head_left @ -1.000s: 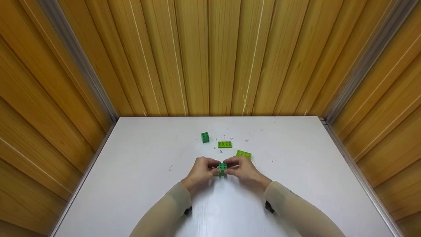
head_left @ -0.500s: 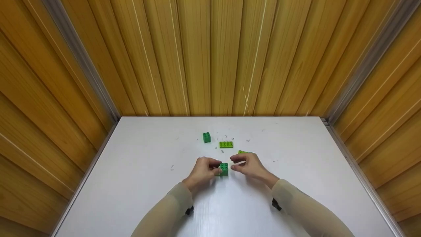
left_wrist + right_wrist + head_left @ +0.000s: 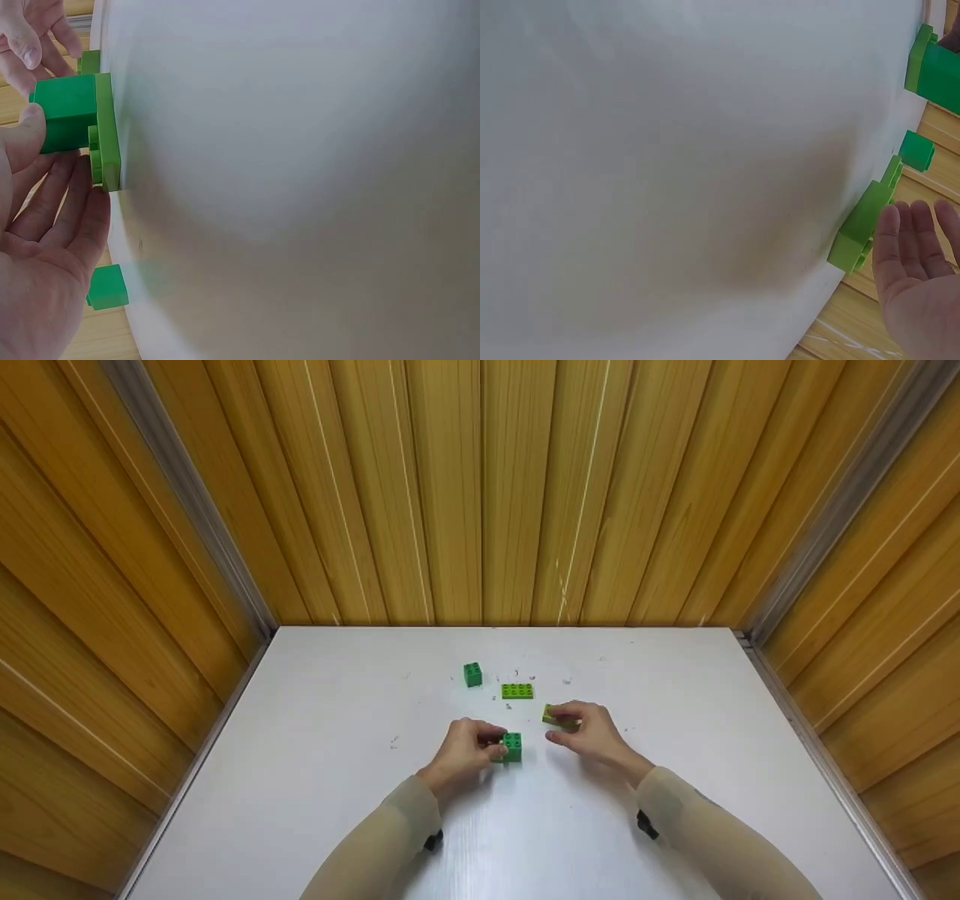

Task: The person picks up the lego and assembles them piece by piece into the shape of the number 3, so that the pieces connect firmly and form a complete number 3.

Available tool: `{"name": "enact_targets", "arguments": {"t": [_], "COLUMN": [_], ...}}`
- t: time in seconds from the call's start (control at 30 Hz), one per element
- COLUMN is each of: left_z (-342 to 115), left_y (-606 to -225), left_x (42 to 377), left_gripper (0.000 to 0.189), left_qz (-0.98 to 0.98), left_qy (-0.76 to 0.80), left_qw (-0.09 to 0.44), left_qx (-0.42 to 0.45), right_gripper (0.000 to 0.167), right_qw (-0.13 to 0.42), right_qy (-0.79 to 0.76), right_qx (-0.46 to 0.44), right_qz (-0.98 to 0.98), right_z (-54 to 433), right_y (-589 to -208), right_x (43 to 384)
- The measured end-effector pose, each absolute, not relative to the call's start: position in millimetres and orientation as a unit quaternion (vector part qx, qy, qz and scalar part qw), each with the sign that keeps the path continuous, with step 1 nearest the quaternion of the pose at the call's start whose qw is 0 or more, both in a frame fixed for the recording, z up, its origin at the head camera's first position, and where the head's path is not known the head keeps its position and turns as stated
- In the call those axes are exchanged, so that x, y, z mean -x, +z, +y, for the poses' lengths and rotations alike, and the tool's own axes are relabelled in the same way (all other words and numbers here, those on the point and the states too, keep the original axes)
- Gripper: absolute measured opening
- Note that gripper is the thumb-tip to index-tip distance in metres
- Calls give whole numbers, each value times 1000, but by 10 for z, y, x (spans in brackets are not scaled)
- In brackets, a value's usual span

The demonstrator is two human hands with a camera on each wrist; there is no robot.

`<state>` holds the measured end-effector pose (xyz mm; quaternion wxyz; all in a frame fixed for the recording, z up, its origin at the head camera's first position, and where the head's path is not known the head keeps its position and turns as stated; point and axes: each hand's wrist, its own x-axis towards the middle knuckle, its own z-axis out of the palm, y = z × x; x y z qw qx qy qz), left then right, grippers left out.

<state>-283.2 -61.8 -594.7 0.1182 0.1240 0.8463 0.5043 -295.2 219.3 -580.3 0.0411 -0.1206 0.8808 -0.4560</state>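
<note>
My left hand [image 3: 463, 748] holds a dark green toy building brick [image 3: 513, 744], thumb on its near side and fingers behind. In the left wrist view that brick sits on one end of a flat light green brick [image 3: 109, 142], whose other end shows bare studs beside the fingers. My right hand [image 3: 592, 727] is at a second flat light green brick [image 3: 550, 715], thumb and fingers spread apart and partly covering it in the head view. From the right wrist, the fingertips [image 3: 889, 225] appear right beside that brick's studded side.
Farther back on the white table [image 3: 337, 697] lie a third flat light green brick [image 3: 517, 691] and a separate dark green brick [image 3: 472, 674]. Wood-patterned panels [image 3: 480, 495] close off the back and both sides.
My right hand has let go of the dark green brick and moved right and slightly back to the second light green brick. The left hand has kept its hold.
</note>
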Motion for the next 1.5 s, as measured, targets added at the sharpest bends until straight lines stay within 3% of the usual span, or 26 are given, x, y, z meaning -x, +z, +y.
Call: {"name": "enact_targets", "arguments": {"t": [0.43, 0.83, 1.03, 1.5], "left_z": [-615, -636, -629, -597], "left_y": [-5937, -5954, -5952, -5914], "left_x": [2826, 2815, 2814, 2794], "left_gripper": [31, 31, 30, 32], "left_qz": [846, 846, 844, 846], "left_qy": [505, 504, 505, 507], "left_qw": [130, 123, 112, 136], "left_qx": [-108, -122, -140, -92], "right_gripper": [53, 56, 50, 40], "right_qw": [-9, -5, -14, -23], "right_qy": [-421, -352, -323, -307], "right_qx": [89, 87, 99, 115], "right_qz": [903, 932, 941, 944], "right_z": [2370, 2413, 2404, 2378], "right_y": [-5834, -5928, -5953, -5995], "right_x": [3038, 3101, 3130, 3158]}}
